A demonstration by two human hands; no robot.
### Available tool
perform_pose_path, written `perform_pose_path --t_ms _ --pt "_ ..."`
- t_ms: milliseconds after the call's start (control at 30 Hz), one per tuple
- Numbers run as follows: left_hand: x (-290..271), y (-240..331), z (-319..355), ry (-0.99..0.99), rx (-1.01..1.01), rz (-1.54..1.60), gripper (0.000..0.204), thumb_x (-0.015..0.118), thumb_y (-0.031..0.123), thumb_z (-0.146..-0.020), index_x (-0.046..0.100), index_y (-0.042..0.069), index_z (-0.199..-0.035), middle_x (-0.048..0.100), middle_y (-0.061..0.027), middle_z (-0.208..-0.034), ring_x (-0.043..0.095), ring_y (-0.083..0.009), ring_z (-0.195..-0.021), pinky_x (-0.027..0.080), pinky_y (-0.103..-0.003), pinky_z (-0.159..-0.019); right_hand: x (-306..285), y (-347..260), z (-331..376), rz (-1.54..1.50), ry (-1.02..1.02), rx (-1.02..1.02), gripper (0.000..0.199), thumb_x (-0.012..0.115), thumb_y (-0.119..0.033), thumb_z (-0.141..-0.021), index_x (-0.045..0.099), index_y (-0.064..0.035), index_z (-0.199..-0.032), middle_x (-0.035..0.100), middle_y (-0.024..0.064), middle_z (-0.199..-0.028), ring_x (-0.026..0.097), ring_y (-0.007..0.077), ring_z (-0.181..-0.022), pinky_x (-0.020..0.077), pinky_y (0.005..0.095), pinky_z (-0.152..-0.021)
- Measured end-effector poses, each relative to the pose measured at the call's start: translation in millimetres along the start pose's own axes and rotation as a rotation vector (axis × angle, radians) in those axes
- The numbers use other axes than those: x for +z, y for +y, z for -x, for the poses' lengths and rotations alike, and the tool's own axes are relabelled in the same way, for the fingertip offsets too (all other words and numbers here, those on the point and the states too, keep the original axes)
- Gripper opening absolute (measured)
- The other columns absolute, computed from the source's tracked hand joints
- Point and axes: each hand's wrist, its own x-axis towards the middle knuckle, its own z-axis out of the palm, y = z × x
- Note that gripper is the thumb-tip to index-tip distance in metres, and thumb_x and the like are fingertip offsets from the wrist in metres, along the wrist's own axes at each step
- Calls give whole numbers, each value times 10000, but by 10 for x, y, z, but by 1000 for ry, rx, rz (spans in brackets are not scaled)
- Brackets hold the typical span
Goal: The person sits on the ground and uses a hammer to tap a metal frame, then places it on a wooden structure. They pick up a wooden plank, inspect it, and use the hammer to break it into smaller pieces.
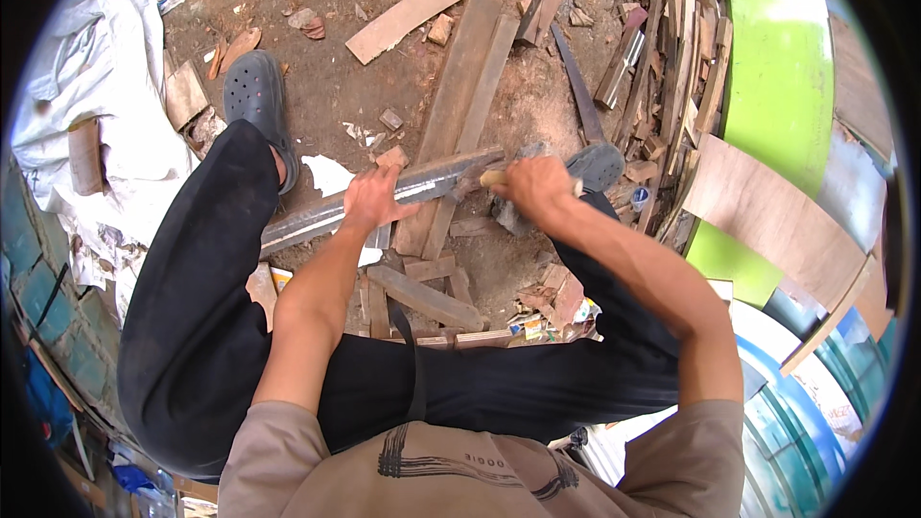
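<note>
My left hand (374,200) grips a long wooden beam (434,177), fingers over its far side and thumb along the near one. The beam is dark and weathered with a streak of white, and lies at a slant across other planks. Near its right end, my right hand (539,188) is closed around a pale wooden handle (493,177). Whatever the handle belongs to blends with the beam's end, so its kind cannot be made out. A grey stone or block (511,216) shows below my right hand.
Two long planks (462,86) lie on the dirt ahead, with a curved board (436,2) behind. A dark, narrow blade-like strip (578,82) is beyond my right foot. Stacked wood (686,67) and a green panel (779,77) line the right; white cloth (101,86) covers the left.
</note>
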Motion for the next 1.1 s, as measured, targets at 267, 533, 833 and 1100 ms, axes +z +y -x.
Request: perform_pose_path --t_ms 267,533,833,1100 --pt "31 -6 17 41 12 15 873 738 643 -676 544 109 -1338 655 -153 -1181 649 -336 -1066 505 -444 -924 100 47 220 -289 177 15 366 614 -434 -933 730 -87 -926 744 123 -851 736 267 -807 564 441 -634" --pt "-65 30 43 22 -5 21 869 742 637 -669 554 101 -1327 659 -170 -1184 642 -355 -1080 498 -453 -939 1067 -513 496 -2183 -25 160 528 761 -182 -881 426 -2 -1248 651 141 -952 672 171 -672 511 270 -471" --pt "-79 84 44 47 0 0 845 733 668 -652 593 77 -1239 675 -180 -1147 678 -352 -1008 522 -455 -869 1224 -588 556 -1607 677 319 323 736 -253 -895 643 24 -1031 674 94 -738 592 150 -556 471 301 -512" --pt "-241 117 -12 -29 4 4 796 730 655 -646 605 78 -1179 706 -188 -1034 691 -361 -946 528 -462 -837 551 -384 1061 -1911 1142 77 174 663 -175 -960 587 -46 -872 594 21 -730 577 101 -659 470 270 -602"
